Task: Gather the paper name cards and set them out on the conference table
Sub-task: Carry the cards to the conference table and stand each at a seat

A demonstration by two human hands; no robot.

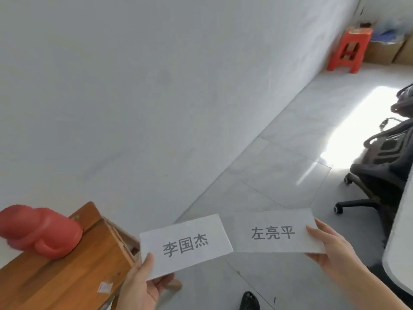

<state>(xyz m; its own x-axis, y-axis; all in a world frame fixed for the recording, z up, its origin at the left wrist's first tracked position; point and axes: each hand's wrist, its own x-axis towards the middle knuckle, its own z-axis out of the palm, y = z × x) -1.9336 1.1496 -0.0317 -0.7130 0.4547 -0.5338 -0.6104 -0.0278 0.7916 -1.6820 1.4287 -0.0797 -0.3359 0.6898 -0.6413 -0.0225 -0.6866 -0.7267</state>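
Two white paper name cards with grey printed characters are held up over the tiled floor. My left hand point(143, 285) pinches the lower left corner of the left name card point(185, 245), thumb on top. My right hand point(333, 247) pinches the right edge of the right name card point(272, 231), thumb on its face. The two cards almost meet at their inner edges. The white conference table point(400, 247) shows only as a curved edge at the far right.
A small wooden table point(67, 271) at the lower left carries a red plush toy point(38, 229). Black office chairs point(384, 166) stand at the right. A red plastic stool point(350, 50) and cardboard boxes point(384, 50) sit by the far wall. A dark shoe point(249, 300) shows below.
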